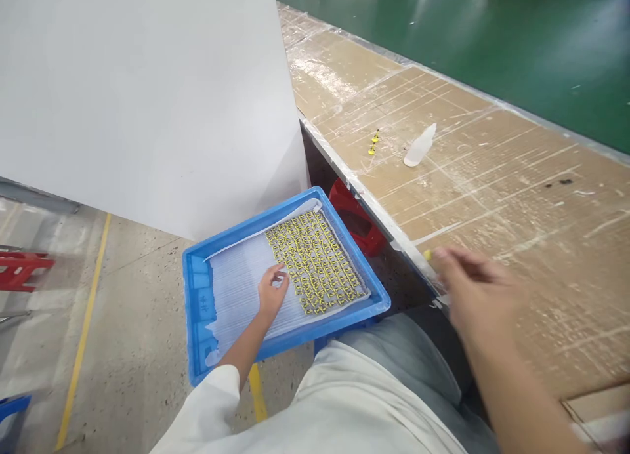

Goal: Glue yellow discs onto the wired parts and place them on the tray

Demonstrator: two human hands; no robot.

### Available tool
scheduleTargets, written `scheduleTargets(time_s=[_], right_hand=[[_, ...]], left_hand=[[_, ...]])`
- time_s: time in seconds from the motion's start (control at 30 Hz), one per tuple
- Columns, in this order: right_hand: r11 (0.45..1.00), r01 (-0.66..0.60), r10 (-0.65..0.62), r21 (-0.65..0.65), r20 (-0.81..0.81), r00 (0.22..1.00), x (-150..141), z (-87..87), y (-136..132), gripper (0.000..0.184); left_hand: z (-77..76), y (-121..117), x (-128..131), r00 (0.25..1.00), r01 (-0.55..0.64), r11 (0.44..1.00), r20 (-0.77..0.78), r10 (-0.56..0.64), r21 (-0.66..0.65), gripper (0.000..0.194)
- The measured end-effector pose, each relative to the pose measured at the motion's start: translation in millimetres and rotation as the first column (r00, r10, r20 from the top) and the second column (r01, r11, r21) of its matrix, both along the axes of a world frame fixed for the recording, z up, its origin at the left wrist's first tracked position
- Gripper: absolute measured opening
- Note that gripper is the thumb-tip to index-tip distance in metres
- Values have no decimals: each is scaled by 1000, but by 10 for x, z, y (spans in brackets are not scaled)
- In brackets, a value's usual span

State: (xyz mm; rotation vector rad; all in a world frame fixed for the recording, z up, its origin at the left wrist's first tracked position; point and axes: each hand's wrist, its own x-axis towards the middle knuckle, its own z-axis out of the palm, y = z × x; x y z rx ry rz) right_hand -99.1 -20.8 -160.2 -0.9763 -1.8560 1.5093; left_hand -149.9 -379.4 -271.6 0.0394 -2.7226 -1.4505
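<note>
A blue plastic tray (285, 283) rests on my lap and holds a white ribbed sheet (236, 296). Rows of small yellow parts (315, 260) lie packed on the sheet's right half. My left hand (272, 293) sits on the sheet with curled fingers, right beside the rows. My right hand (472, 287) is blurred above the table's metal edge, pinching a small yellow part (428, 254) at its fingertips. Two more yellow parts (374, 144) lie on the cardboard tabletop, near a white plastic squeeze bottle (420, 145) on its side.
Cardboard, scored and taped, covers the table (492, 198) to my right, with a green surface (492, 41) beyond it. A white panel (142, 93) stands ahead. A red stool (354, 214) sits under the table edge, and another red stool (22, 270) stands on the concrete floor at left.
</note>
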Motion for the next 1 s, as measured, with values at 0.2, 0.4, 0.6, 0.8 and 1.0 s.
scheduleTargets(time_s=[0.2, 0.4, 0.6, 0.8, 1.0], right_hand=[[734, -352, 405, -580, -42, 913, 386, -223, -1287, 38], [632, -342, 450, -696, -30, 893, 489, -380, -1465, 41], [603, -330, 454, -726, -28, 891, 508, -430, -1539, 48], [573, -339, 474, -746, -36, 880, 514, -474, -1606, 53], [584, -346, 505, -734, -5, 863, 565, -560, -1408, 57]], left_hand=[[458, 549, 630, 941, 328, 934, -137, -309, 141, 48], [523, 550, 732, 899, 430, 877, -196, -393, 213, 38], [529, 535, 751, 921, 377, 905, -181, -345, 195, 31], [437, 557, 768, 968, 250, 949, -89, -237, 191, 16], [30, 186, 467, 995, -23, 991, 96, 10, 129, 30]])
